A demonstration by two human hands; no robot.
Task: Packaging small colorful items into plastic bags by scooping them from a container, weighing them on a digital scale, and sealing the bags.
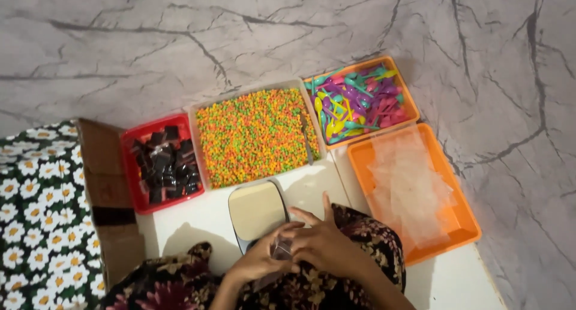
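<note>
My left hand (255,263) and my right hand (324,243) meet low in the middle of the view, both gripping a small clear plastic bag (281,248) between the fingers. The hands hover over the near end of a small scale with a shiny metal plate (257,211) on a white table (198,223). Both arms wear dark floral sleeves. Behind the scale stands a white tub of small orange, green and yellow pellets (255,136) with a metal scoop (307,143) lying at its right edge.
A red tray of dark small packets (163,161) stands at the left. An orange tray of colourful plastic spoons (359,100) is at the back right, an orange tray of clear bags (414,190) at the right. A brown cardboard box (105,184) and flowered cloth (36,214) lie left.
</note>
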